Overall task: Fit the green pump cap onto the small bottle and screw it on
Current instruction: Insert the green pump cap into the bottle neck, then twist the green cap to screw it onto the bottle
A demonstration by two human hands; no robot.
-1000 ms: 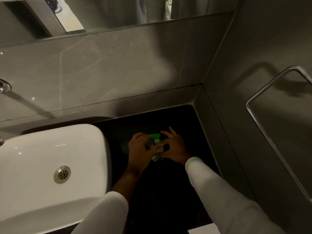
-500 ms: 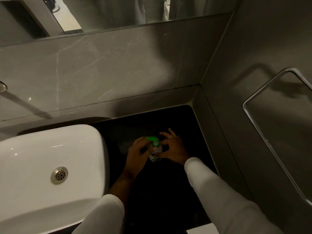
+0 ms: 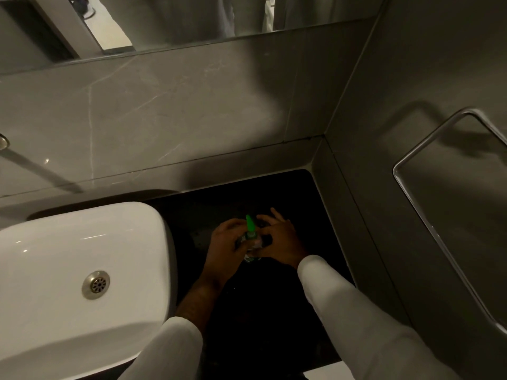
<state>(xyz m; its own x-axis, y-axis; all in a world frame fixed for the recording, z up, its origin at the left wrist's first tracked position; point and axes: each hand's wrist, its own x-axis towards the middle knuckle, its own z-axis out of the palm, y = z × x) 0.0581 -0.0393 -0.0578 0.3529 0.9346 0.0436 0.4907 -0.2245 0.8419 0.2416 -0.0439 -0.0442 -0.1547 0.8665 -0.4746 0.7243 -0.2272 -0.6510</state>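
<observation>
Grey marble-look wall tiles point(image 3: 153, 113) rise behind the scene, with a mirror point(image 3: 164, 20) strip above them and a chrome towel rail point(image 3: 428, 212) on the right-hand wall. A white basin point(image 3: 68, 270) fills the left of the view, its metal drain point(image 3: 96, 284) near the middle of the bowl. To the right of the basin lies the black worktop point(image 3: 274, 311), running back to the corner where the two walls meet.

Two white sleeves point(image 3: 356, 325) reach in from the bottom edge of the view. Over the worktop's middle, nearer its back edge than its front, the left hand point(image 3: 225, 248) wraps around the small bottle point(image 3: 251, 255), fingers curled on its left side. The right hand point(image 3: 282, 239) sits against the bottle's right side, thumb and forefinger close on the neck, the other fingers fanned outward. The dim light hides how firm either grip is.

The green pump cap point(image 3: 250, 229) sits atop the bottle between both hands, its nozzle pointing toward the back wall.
</observation>
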